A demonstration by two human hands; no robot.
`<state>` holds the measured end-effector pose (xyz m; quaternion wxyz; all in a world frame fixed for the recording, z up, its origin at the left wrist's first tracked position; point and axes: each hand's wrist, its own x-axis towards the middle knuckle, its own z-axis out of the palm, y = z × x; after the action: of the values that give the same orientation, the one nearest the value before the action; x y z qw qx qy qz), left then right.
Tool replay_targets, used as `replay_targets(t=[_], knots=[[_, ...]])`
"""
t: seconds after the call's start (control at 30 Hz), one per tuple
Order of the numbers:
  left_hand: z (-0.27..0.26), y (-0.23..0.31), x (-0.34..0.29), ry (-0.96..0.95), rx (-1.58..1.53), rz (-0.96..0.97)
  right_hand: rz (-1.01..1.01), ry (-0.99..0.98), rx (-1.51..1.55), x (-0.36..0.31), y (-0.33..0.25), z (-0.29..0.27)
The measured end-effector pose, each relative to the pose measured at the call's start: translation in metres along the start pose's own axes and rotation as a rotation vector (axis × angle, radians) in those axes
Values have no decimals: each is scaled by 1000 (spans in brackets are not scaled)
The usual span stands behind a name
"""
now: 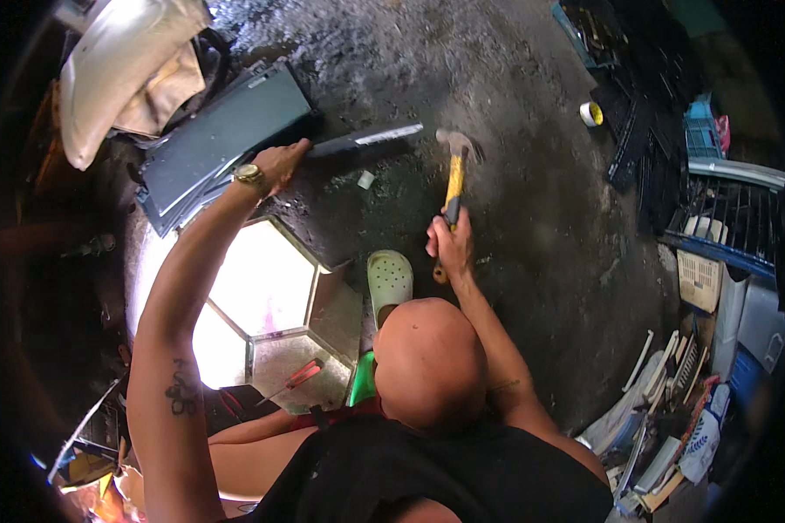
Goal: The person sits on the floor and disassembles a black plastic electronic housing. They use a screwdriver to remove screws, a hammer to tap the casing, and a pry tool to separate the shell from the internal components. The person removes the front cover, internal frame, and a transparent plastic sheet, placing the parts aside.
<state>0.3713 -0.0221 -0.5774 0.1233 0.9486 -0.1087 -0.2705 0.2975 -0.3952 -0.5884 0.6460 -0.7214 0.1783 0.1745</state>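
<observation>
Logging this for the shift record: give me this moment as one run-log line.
left hand: grips long dark part on floor | right hand: holds yellow-handled hammer, head raised near part's end | pale clog beside

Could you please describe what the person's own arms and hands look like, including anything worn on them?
Both arms are bare, with no sleeves reaching the forearms and no gloves. The left hand has a gold-coloured wristwatch at the wrist, and a dark tattoo marks the left arm. The right hand wears nothing; a faint dark marking shows on the right forearm.
</observation>
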Motion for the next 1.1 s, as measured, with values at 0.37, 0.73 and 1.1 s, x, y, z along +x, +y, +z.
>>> replay_targets(t=[0.37,0.73,1.1], knots=[[33,-24,9,2,10,1,-644,156,-342,10,-32,39],[38,-21,12,86,-13,6,-652,181,-340,17,-31,30],[33,-13,13,52,22,18,-720,197,-204,10,-30,19]])
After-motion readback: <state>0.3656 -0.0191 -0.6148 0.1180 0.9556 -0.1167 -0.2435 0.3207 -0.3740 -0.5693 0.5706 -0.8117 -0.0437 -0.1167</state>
